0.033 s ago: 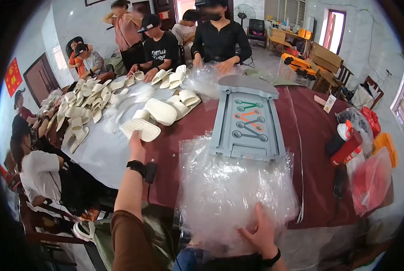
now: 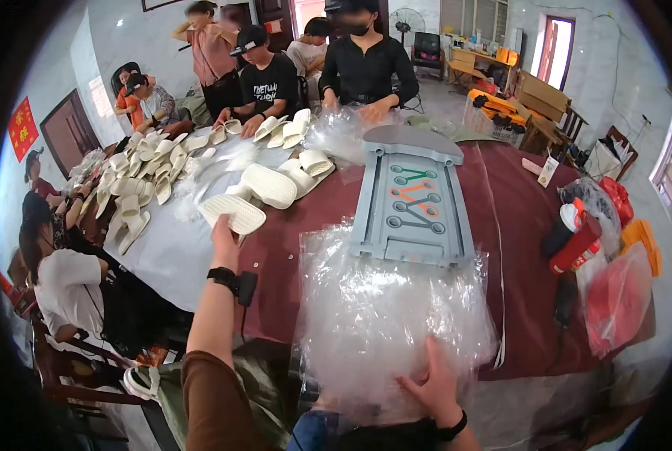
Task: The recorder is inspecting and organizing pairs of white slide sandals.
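My left hand [image 2: 223,239] grips the near end of a cream slipper [image 2: 236,214] with a ribbed sole, thumb on top. Just beyond it lie another slipper, sole up [image 2: 270,186], and a slipper with its strap showing [image 2: 313,163]. My right hand [image 2: 435,383] rests on the near right part of a stack of clear plastic bags [image 2: 373,323], its thumb and fingers apart. Across the far edge of the bags stands a grey plastic board [image 2: 411,195], with green, orange and dark linked rings on its face.
A pile of cream slippers [image 2: 144,161] covers the table's far left. Loose clear plastic [image 2: 336,135] lies beyond the board. On the right are a red bottle [image 2: 576,244] and a pink plastic bag [image 2: 617,304]. Several people work around the maroon-covered table [image 2: 527,225].
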A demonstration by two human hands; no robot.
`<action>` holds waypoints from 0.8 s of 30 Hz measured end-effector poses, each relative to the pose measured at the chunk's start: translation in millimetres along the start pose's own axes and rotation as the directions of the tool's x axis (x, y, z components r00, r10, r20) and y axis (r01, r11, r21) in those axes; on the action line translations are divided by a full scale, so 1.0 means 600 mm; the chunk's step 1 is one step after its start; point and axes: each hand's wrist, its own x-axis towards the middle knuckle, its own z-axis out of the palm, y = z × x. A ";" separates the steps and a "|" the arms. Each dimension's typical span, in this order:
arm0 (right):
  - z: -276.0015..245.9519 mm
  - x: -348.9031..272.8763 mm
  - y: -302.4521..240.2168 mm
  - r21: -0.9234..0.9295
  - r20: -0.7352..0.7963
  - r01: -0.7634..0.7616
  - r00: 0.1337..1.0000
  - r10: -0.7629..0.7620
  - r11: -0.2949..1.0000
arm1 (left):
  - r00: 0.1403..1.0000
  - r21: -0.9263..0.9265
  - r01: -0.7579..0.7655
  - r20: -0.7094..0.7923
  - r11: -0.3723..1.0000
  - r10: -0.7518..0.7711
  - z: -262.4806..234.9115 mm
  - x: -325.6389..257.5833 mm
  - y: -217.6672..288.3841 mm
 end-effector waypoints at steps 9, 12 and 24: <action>0.013 -0.011 0.015 -0.082 -0.085 0.145 0.985 -0.152 0.986 | 0.950 0.242 -0.111 0.312 0.964 0.031 0.079 -0.111 0.304; 0.011 -0.013 0.010 -0.054 -0.055 0.136 0.989 -0.139 0.989 | 0.926 0.242 -0.035 0.374 0.970 -0.060 0.130 -0.183 0.389; 0.006 -0.014 -0.009 -0.171 -0.132 0.206 0.964 -0.229 0.964 | 0.812 0.277 -0.212 0.584 0.937 0.011 0.275 -0.546 0.412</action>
